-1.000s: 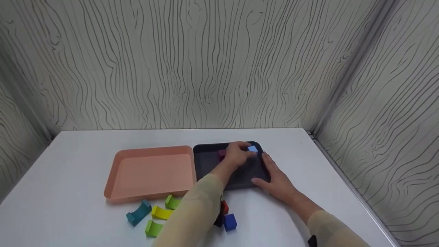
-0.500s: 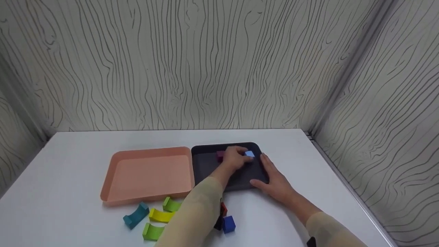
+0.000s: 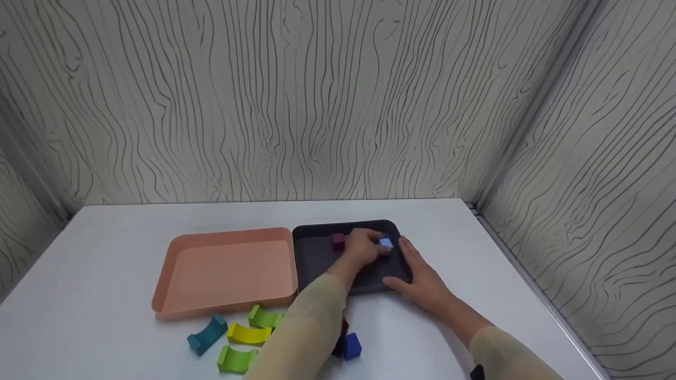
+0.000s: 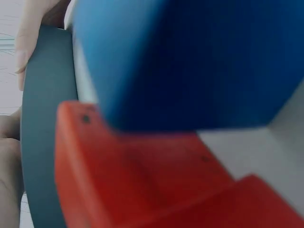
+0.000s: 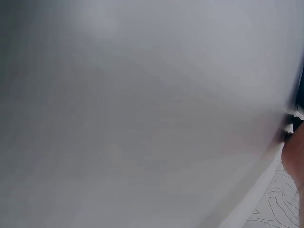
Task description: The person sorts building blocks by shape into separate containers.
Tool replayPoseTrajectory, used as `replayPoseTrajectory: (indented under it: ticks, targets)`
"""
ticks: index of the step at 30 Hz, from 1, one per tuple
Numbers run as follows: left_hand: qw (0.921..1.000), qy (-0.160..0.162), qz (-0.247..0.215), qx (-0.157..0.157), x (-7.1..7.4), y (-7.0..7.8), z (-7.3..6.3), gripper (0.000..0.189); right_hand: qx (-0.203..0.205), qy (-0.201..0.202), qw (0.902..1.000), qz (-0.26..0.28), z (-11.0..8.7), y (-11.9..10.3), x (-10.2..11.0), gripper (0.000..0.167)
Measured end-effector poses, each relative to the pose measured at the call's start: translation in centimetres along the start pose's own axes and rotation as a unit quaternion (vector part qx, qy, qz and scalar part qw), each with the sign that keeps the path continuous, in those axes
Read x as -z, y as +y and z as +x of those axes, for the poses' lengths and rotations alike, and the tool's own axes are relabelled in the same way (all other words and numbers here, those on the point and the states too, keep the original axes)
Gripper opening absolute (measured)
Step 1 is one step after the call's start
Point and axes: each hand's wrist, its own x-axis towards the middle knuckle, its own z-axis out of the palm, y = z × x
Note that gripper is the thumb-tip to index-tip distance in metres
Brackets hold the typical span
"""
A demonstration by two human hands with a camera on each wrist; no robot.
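Note:
In the head view my left hand [image 3: 361, 248] reaches into the dark tray [image 3: 322, 264] and pinches a light blue cube [image 3: 386, 243] between thumb and fingers near the tray's far right. A maroon cube [image 3: 338, 241] sits in the same tray, left of that hand and partly hidden by it. My right hand [image 3: 425, 282] rests against the tray's right rim with its fingers extended. Close up in the left wrist view are a blue block [image 4: 199, 61], a red block [image 4: 137, 175] and the tray's outer wall [image 4: 47, 128].
A pink tray [image 3: 232, 274] adjoins the dark one on its left. In front lie a teal arch [image 3: 207, 334], a yellow arch [image 3: 248, 333], green arches [image 3: 236, 360] and a dark blue block [image 3: 352, 347]. My left sleeve [image 3: 306, 322] covers part of this group.
My left hand has drawn the light blue cube a little nearer and lower within the dark tray, away from its far edge. The right hand stays at the rim. The view shifts slightly.

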Motion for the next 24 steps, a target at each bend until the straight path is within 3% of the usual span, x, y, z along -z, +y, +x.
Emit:
replayPoseTrajectory:
  ticks: [9, 17, 24]
  targets:
    - [0.9990, -0.028, 0.028, -0.019, -0.1, 0.0, 0.0, 0.045, 0.012, 0.006, 0.9999, -0.004, 0.1, 0.3, -0.1, 0.106]
    - [0.9962, -0.068, -0.050, -0.024, 1.0, -0.4, -0.4, 0.062, 0.007, 0.007, 0.9999, 0.002, 0.1, 0.2, -0.5, 0.107]
    - [0.9953, -0.043, -0.078, -0.038, 2.8, 0.6, -1.0, 0.065, -0.007, 0.000, 1.0000, -0.001, 0.1, 0.2, -0.1, 0.108]
